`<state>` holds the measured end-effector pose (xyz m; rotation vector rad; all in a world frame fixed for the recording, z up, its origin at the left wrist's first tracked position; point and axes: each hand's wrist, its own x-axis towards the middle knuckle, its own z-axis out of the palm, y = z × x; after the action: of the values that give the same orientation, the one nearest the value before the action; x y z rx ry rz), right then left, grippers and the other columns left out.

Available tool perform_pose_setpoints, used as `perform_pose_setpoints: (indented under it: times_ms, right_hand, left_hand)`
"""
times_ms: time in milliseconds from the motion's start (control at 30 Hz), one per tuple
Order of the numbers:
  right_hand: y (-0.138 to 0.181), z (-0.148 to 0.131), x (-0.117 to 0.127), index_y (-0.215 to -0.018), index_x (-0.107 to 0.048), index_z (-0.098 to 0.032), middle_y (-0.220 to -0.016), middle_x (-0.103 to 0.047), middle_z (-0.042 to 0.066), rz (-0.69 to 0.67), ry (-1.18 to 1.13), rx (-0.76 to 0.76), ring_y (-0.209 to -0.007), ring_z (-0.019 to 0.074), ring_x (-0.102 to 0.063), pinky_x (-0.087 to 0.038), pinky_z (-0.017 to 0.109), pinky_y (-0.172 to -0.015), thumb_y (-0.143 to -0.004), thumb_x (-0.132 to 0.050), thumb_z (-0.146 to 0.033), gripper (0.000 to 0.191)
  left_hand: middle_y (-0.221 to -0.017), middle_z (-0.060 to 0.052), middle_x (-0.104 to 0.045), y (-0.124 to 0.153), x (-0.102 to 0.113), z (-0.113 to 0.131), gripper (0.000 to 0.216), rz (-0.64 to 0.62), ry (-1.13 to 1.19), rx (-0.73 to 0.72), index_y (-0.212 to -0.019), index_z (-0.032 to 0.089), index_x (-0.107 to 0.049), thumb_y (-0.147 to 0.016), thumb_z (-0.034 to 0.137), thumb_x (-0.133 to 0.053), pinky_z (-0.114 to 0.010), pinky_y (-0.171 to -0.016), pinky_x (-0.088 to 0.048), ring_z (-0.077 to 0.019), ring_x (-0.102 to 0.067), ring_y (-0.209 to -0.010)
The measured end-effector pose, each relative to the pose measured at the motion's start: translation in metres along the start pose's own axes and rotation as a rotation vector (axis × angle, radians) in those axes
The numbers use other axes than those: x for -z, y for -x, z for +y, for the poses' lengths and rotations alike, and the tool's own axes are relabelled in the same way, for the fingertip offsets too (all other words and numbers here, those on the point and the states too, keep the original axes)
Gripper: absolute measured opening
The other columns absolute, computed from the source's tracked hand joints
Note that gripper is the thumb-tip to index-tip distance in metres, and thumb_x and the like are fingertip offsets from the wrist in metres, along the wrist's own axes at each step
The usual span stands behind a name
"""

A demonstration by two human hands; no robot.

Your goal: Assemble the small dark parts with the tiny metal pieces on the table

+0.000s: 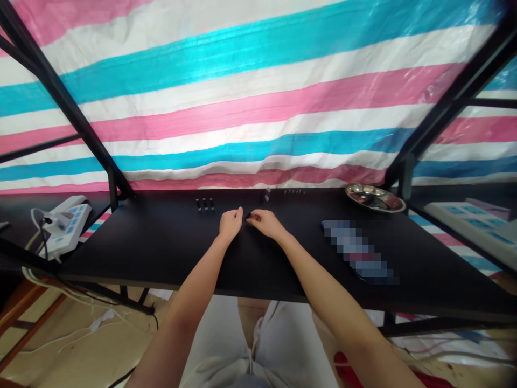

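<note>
My left hand [231, 224] is closed, thumb uppermost, over the middle of the black table [153, 242]. Whatever its fingers hold, if anything, is hidden. Just to its right, my right hand [263, 222] pinches a small black piece [248, 216], too small to name. A narrow gap separates the two hands. Beyond my left hand stand three small dark cylinders [205, 204] with pale ends, side by side. A small clear, shiny object [267, 194] sits behind my right hand, and several tiny pieces [294, 192] form a row to its right.
A round metal divided plate [375, 198] lies at the back right. Nearer me is a blurred blue packet-like item [357, 252]. White power strips [72, 226] with cables stand on the left. Black metal frame bars [76, 118] rise on both sides before a striped sheet [250, 118].
</note>
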<state>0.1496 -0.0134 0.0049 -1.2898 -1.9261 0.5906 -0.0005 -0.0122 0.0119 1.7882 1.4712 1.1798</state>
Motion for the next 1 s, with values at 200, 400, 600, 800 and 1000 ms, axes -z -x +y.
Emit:
perform_pose_setpoints:
  times_ms: [200, 400, 600, 800, 1000]
  right_hand:
    - [-0.028, 0.032, 0.016, -0.061, -0.059, -0.018, -0.061, -0.06, 0.002, 0.238, 0.18, -0.243, -0.06, 0.0145, -0.054, -0.039, 0.025, -0.058, -0.069, -0.058, -0.03, 0.014]
    - [-0.046, 0.046, 0.017, -0.07, -0.064, -0.018, -0.07, -0.064, 0.005, 0.239, 0.305, -0.357, -0.068, 0.0178, -0.058, -0.041, 0.028, -0.063, -0.072, -0.058, -0.03, 0.013]
    - [-0.055, 0.056, 0.01, -0.075, -0.067, -0.018, -0.075, -0.066, 0.008, 0.233, 0.365, -0.391, -0.072, 0.0195, -0.06, -0.043, 0.029, -0.066, -0.072, -0.058, -0.029, 0.014]
    - [-0.058, 0.058, 0.01, -0.076, -0.067, -0.018, -0.077, -0.066, 0.009, 0.219, 0.372, -0.414, -0.076, 0.0218, -0.061, -0.044, 0.03, -0.066, -0.073, -0.057, -0.03, 0.016]
    - [-0.057, 0.061, 0.015, -0.079, -0.067, -0.017, -0.079, -0.066, 0.01, 0.167, 0.378, -0.395, -0.078, 0.022, -0.062, -0.044, 0.031, -0.068, -0.072, -0.06, -0.027, 0.014]
  left_hand:
    - [-0.046, 0.0, -0.036, 0.004, 0.004, 0.004, 0.04, 0.057, -0.203, -0.033, -0.047, 0.019, -0.042, -0.081, 0.039, -0.043, -0.026, -0.054, -0.019, -0.0129, -0.033, -0.048]
    - [-0.048, -0.001, -0.04, 0.006, 0.002, 0.004, 0.038, 0.019, -0.284, -0.061, -0.048, 0.019, -0.041, -0.083, 0.035, -0.043, -0.026, -0.054, -0.021, -0.0137, -0.039, -0.05]
    - [-0.047, -0.001, -0.039, 0.005, 0.002, 0.004, 0.038, -0.003, -0.287, -0.054, -0.048, 0.019, -0.041, -0.083, 0.034, -0.043, -0.026, -0.053, -0.022, -0.014, -0.04, -0.05]
    - [-0.047, 0.0, -0.038, 0.005, 0.001, 0.005, 0.038, -0.015, -0.308, -0.079, -0.048, 0.019, -0.041, -0.083, 0.034, -0.042, -0.026, -0.054, -0.019, -0.014, -0.037, -0.049]
    - [-0.047, 0.0, -0.038, 0.005, 0.001, 0.004, 0.038, -0.014, -0.296, -0.084, -0.048, 0.019, -0.041, -0.083, 0.034, -0.043, -0.026, -0.054, -0.018, -0.0139, -0.036, -0.049]
